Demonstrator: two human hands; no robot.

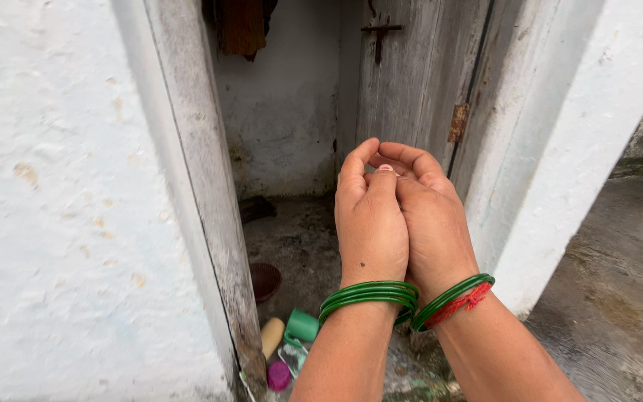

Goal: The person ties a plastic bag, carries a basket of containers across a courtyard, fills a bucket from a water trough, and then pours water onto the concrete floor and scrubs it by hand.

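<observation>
Left hand (370, 223) pressed against right hand (433, 223), fingers curled (nothing visibly held)

A green cup (303, 325), cream bottle (272, 335) and brown bowl (265, 281) lie by the wooden door (411, 82).

We see soft, even daylight with no hard shadows or glare. The whitewashed wall (61, 223) reads bright and slightly blurred up close, the room beyond the doorway (292, 149) sits dim, and our hands stay sharp.
</observation>
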